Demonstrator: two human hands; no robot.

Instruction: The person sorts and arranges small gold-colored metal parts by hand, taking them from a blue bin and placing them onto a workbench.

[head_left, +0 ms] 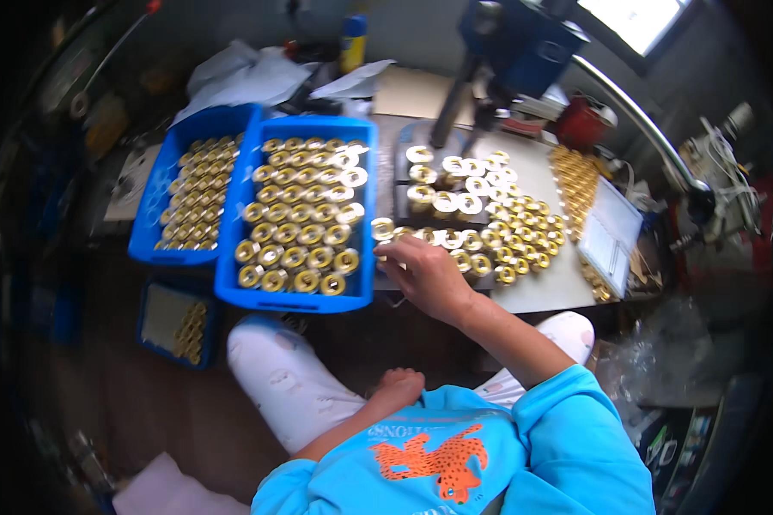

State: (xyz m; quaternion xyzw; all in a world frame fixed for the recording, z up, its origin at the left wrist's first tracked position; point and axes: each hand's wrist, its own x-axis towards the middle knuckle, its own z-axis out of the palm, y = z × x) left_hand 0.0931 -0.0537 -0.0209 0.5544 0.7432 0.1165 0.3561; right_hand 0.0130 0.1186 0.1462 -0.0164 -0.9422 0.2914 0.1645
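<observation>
Tabletop (532, 296), mid-frame: a brass ring (382, 229) lies just above the nearer right hand (434, 275); whether its curled fingers (398, 250) grip anything, I cannot tell.

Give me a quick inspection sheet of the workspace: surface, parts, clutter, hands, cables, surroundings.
Surface: pale table, largely covered.
Parts: brass rings in rows in the wide blue tray and the narrow blue tray; others loose to the right.
Clutter: crumpled sheets, yellow can, pale case.
Right hand: fingertips at rings beside the wide blue tray; grip unclear.
Left hand: at the lap, away from the rings.
Cables: white cable, far right.
Surroundings: blue machine above the table; window behind.
</observation>
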